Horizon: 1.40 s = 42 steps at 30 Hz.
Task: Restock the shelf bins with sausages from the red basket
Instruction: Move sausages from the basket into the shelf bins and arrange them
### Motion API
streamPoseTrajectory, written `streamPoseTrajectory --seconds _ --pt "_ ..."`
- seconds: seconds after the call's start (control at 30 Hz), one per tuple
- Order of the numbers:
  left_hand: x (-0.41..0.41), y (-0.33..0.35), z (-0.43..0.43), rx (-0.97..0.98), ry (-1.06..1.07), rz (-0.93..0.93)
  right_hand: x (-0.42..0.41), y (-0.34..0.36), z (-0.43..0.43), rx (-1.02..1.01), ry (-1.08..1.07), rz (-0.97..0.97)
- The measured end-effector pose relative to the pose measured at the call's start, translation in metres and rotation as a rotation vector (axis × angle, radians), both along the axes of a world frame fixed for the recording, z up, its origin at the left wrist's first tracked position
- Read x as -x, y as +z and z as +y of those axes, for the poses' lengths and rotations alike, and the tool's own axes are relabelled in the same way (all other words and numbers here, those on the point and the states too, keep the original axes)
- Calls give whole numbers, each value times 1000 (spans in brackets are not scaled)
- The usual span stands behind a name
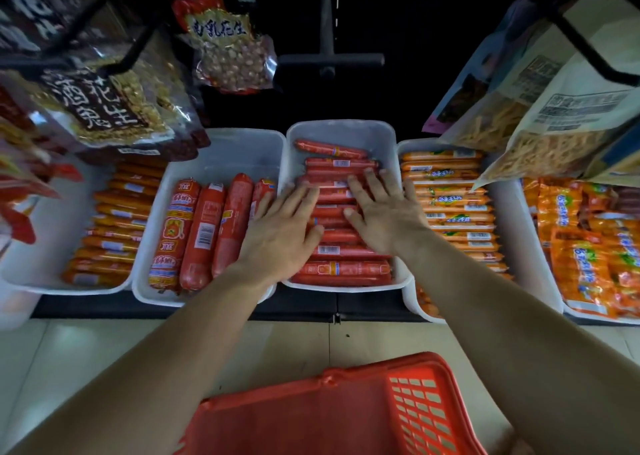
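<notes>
A white middle bin [381, 135] holds a stack of slim red sausages [341, 269] lying crosswise. My left hand [282, 232] lies flat on the left part of that stack, fingers straight. My right hand [381, 212] presses flat on the right part, fingers spread. Neither hand grips anything. The red basket [346, 406] sits on the floor below the shelf, near my body; I see nothing inside it from here.
Left of the middle bin, a white bin [225, 156] holds thick red sausages [201, 232]. Orange sausages fill the far-left bin [114, 226] and the bin on the right [450, 212]. Orange packets [588, 246] lie far right. Hanging peanut bags [104, 108] and snack bags [536, 115] overhang the bins.
</notes>
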<state>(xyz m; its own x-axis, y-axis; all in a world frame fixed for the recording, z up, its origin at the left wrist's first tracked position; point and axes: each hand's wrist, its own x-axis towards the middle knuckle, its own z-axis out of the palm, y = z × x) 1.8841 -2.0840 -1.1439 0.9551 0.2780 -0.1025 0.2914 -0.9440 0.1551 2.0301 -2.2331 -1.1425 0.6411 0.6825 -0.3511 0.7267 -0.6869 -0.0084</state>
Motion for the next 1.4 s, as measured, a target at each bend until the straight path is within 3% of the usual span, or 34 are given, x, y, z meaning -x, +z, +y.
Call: streamPoseTrajectory --seconds 0.07,0.17,0.3,0.43,0.5,0.67,0.87,1.03,1.2,1.4 --pt "2 -7 -3 -51 -17 133 -1 2 3 -100 -17 -39" --pt "-15 -9 5 -113 -26 142 17 6 -11 -259 15 -42" --pt "-47 1 10 -104 32 181 38 2 -29 -89 138 4" --pt "-33 11 0 62 106 -25 20 -2 -13 7 100 -36" --pt "-10 12 -6 79 50 -6 3 1 -2 32 57 -52" --pt "18 2 -12 -74 -123 237 9 17 -10 -252 -4 -39" --pt "-21 -1 -4 -140 -40 172 34 4 -46 -31 184 29" --pt "-16 -2 -3 -88 -16 113 -3 5 -13 -74 131 -55" --pt "-28 -10 2 -150 38 134 -2 7 -9 -324 27 -144" --pt "-56 -6 10 -96 123 63 -7 -5 -16 -171 125 -8"
